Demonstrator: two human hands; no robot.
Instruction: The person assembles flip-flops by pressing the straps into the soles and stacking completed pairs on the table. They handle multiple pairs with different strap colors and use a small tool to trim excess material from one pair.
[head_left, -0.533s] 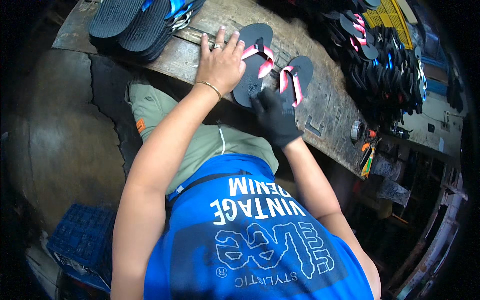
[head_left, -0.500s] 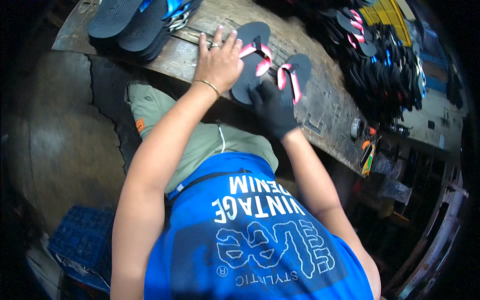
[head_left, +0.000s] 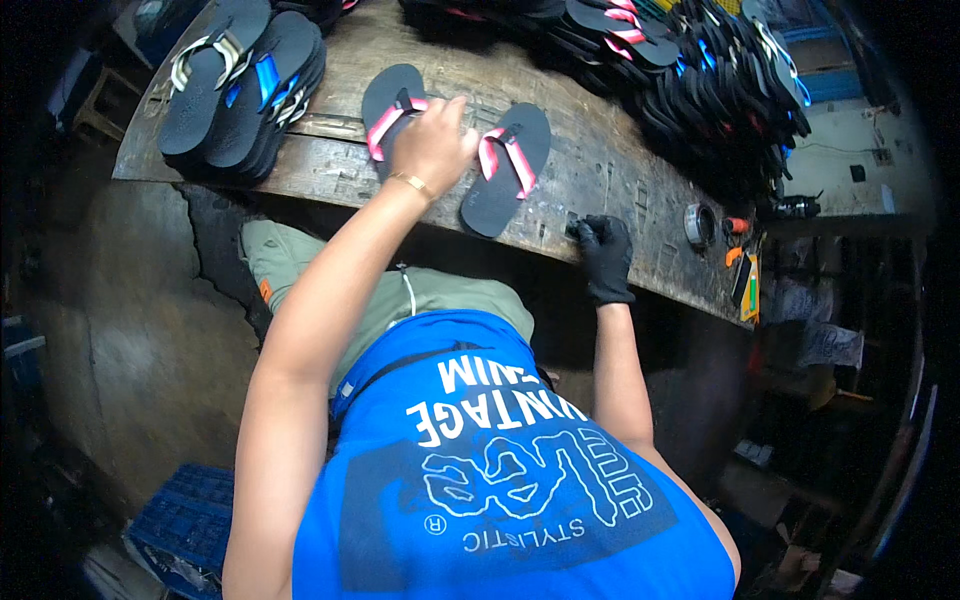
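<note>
Your bare left hand point(head_left: 434, 145) covers part of a pink-strapped sandal point(head_left: 392, 88) beside a matching sandal point(head_left: 488, 205) on a worn wooden bench point(head_left: 335, 160), your black-gloved right hand point(head_left: 604, 258) curled at its front edge, piled sandals point(head_left: 690, 115) beyond.

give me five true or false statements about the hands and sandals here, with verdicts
1. The left hand covers part of a pink-strapped sandal. True.
2. The right hand is bare. False: it wears a black glove.
3. A bracelet is on the left wrist. True.
4. The stacked sandals on the left of the bench show only pink straps. False: blue and whitish straps show there.
5. A ring-shaped roll lies to the right of the gloved hand. True.
</note>
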